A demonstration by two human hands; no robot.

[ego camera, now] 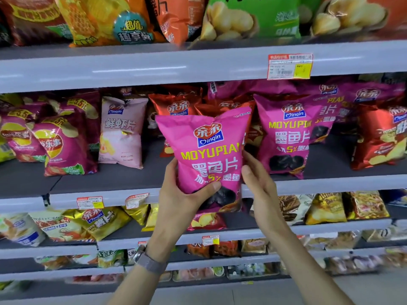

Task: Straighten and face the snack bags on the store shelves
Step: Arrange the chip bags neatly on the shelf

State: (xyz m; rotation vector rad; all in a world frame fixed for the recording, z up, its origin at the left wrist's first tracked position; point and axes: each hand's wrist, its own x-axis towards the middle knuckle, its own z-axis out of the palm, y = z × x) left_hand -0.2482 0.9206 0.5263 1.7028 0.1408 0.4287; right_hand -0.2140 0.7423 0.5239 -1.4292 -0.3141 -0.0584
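Our left hand (182,194) and right hand (259,183) grip the glossy pink foil snack bag (209,155), which we should seat upright, label outward.

Magenta snack bag (207,155) with yellow lettering, grey shelves (132,69).

The aisle was brightly and evenly lit from overhead, in cool white light. It streaked in pale bands along the glossy grey front rail (141,69) of the upper shelf and glinted on the crinkled red foil bags (176,104) behind. The back of the dark middle shelf deck (330,159) lay in shadow beneath that rail. The magenta foil snack bag (211,150) in the centre was sharp, its print readable. The green bag on the top shelf (253,18) was smeared, as was the red-and-white price label (289,66). Shelf lines bowed toward the frame's edges, and the lowest rows of packets (352,263) at the right dissolved into blur.
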